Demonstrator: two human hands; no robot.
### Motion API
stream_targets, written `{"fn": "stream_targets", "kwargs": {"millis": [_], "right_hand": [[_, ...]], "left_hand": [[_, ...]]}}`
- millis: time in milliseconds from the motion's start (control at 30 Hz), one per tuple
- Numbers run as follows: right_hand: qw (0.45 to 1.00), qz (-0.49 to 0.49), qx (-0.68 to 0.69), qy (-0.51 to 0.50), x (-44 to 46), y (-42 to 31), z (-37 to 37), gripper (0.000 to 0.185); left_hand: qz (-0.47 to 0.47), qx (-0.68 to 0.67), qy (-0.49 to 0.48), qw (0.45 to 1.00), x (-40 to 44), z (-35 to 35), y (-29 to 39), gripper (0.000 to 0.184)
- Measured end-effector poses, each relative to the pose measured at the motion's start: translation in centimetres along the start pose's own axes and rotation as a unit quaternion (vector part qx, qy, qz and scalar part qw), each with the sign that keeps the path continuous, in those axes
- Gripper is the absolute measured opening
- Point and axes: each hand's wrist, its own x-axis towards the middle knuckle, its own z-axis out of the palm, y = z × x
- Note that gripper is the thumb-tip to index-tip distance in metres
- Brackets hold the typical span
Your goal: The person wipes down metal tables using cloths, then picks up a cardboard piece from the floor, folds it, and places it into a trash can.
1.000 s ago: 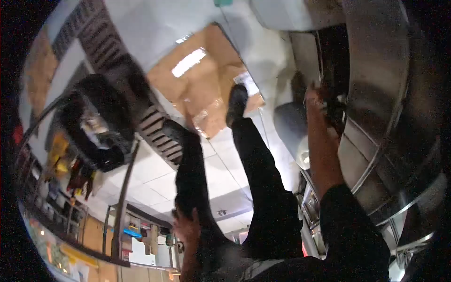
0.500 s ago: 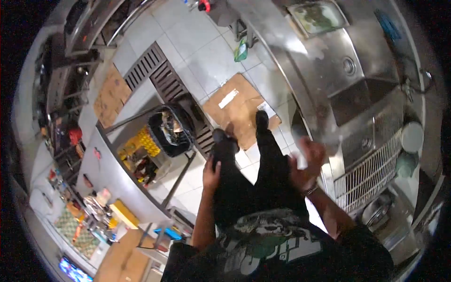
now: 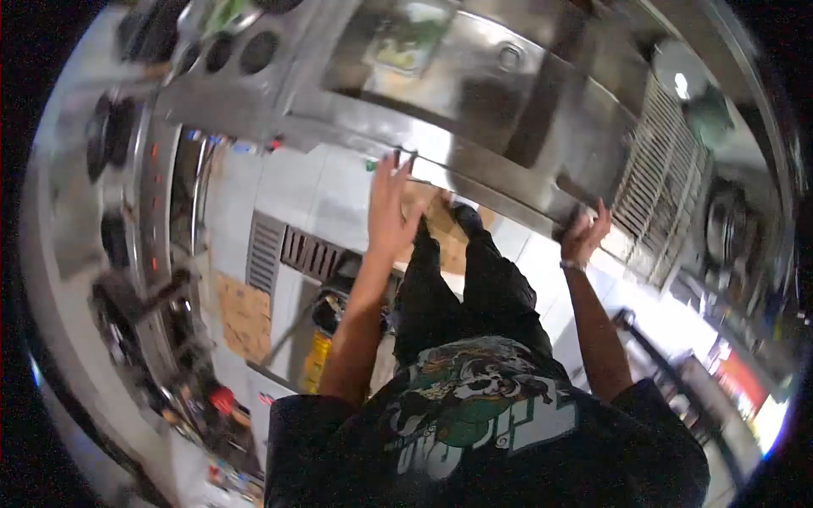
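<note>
My left hand (image 3: 394, 212) reaches up toward the front edge of the steel sink counter (image 3: 500, 199), its fingers stretched out and nothing in them. At the counter's right part, my right hand (image 3: 584, 237) is by the front edge with its fingers apart; I cannot tell whether it touches the metal. Beyond the hands is the sink basin (image 3: 474, 106) with a round drain (image 3: 510, 56). A clear tray (image 3: 405, 59) with green bits in it sits at the basin's left side.
A wire dish rack (image 3: 656, 169) stands to the right, with a green container (image 3: 710, 118) behind it. A stove (image 3: 157, 182) is at the left. On the floor are a drain grate (image 3: 309, 252), cardboard (image 3: 244, 317) and a black bin (image 3: 326, 309).
The view has swung toward the sink. My left hand has risen from beside my leg to the counter edge. My right hand has moved to the edge too, fingers spreading.
</note>
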Motion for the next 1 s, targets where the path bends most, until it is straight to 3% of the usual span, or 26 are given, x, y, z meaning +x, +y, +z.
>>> {"fn": "stream_targets", "kwargs": {"millis": [33,67,167,300,367,433,500,667,1000], "right_hand": [[1.000,0.001,0.015,0.001,0.2,0.0,0.0,0.045],[0.997,-0.060,0.032,0.020,0.3,0.3,-0.3,0.046],[0.999,-0.027,0.023,0.038,0.3,0.1,-0.3,0.047],[0.999,-0.006,0.011,0.036,0.2,-1.2,-1.0,0.047],[0.999,0.004,0.006,0.040,0.3,-0.8,-0.7,0.048],[0.999,0.016,0.007,0.038,-0.4,-0.8,-1.1,0.050],[1.000,0.013,-0.015,0.021,0.3,-0.9,-1.2,0.052],[1.000,0.025,0.005,0.008,0.1,-0.8,-1.5,0.052],[0.999,0.053,0.001,0.010,-0.5,-0.9,-1.6,0.054]], "left_hand": [[0.054,-0.010,0.002,0.999,3.2,0.5,0.3,0.067],[0.093,-0.020,-0.010,0.995,6.3,0.7,1.6,0.069],[0.160,0.045,-0.039,0.985,11.7,4.5,2.6,0.073],[0.200,0.092,-0.091,0.971,12.8,8.1,2.0,0.075],[0.202,0.150,-0.103,0.962,12.3,8.6,1.9,0.076],[0.199,0.125,-0.105,0.966,11.9,8.6,1.7,0.077],[0.180,0.088,-0.046,0.979,12.1,9.0,1.7,0.078],[0.207,0.148,-0.100,0.962,11.7,9.1,1.7,0.077],[0.203,0.198,-0.119,0.952,11.8,9.5,2.2,0.074]]}}
